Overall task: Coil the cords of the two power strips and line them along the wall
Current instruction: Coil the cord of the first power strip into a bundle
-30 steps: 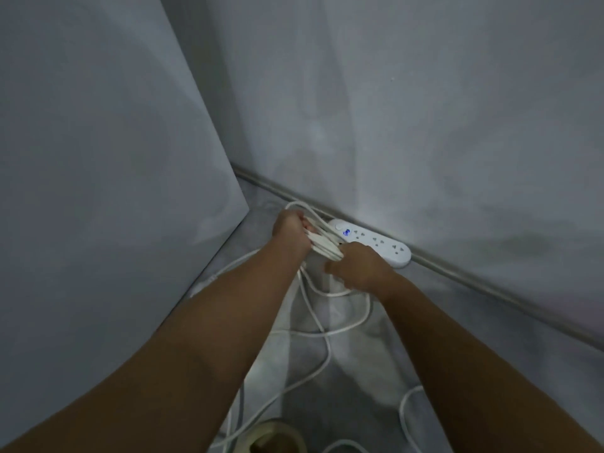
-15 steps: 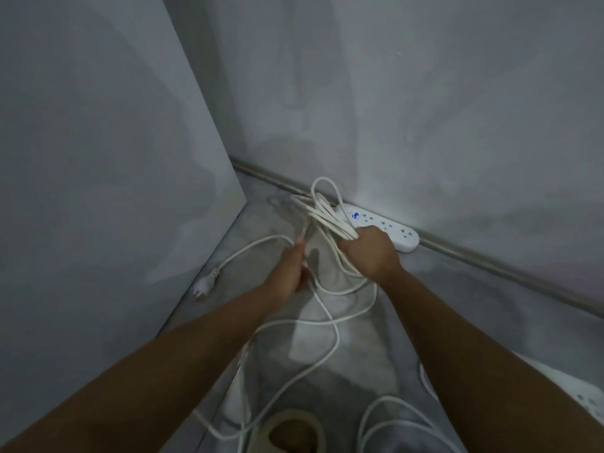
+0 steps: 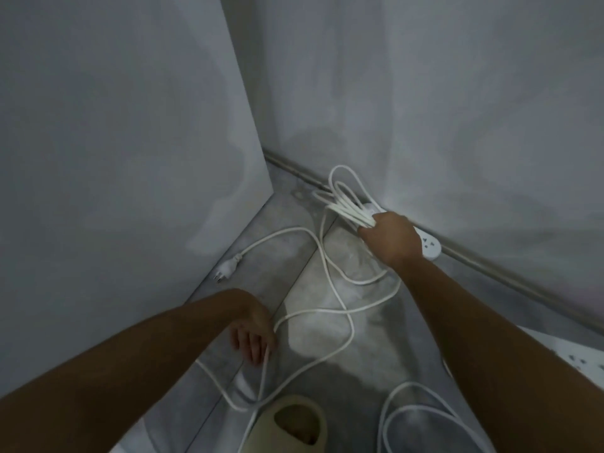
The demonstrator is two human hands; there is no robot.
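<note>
Two bare forearms, no sleeves, left hand [image 3: 253, 338], right hand [image 3: 390, 238], foot in a pale slide sandal [image 3: 294, 423]

right grip [image 3: 389, 238] fisted, arm extended forward; left grip [image 3: 253, 335] low, fingers loosely spread.

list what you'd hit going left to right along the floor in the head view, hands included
plug → left hand → slipper → bundle of cord loops → right hand → power strip by the wall → second power strip at the right edge
</note>
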